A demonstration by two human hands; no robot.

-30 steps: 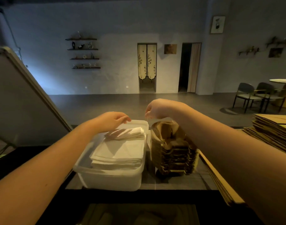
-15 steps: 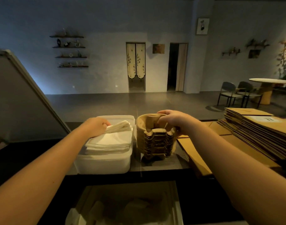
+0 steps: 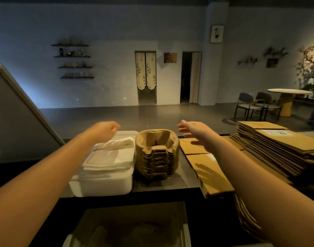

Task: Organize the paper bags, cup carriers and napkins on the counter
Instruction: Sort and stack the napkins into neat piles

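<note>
A: Where are the hands?
B: Both are up over the far side of the bench (image 3: 170, 181), neither holding anything. The right hand (image 3: 194, 131) is released, fingers spread, in the air just right of the cup carriers (image 3: 157, 155). The left hand (image 3: 106, 130) hangs above the far end of the tub (image 3: 102, 186), fingers loosely curled. It's blurred, but I see nothing in it.
A: And the goods?
B: The napkins (image 3: 108, 158) lie piled in the tub at the left, the top few fanned askew. The cup carriers stand nested in one pile just beside the tub's right wall; whether they touch I can't tell. To their right, loose paper bags (image 3: 209, 173) lie flat, and beyond them is a tall stack of paper bags (image 3: 277, 147).
A: What looks left to tidy?
B: My guess is the loose paper bags. They lie under the right forearm, below the hand and nearer the person, long axis running from the far edge towards the person, with the near end jutting past the bench's front edge.
A: So which hand?
B: The right is plainly nearer, since the left has tub and carriers in between. It would need to draw back and down, then carry the bags rightward to the stack
</note>
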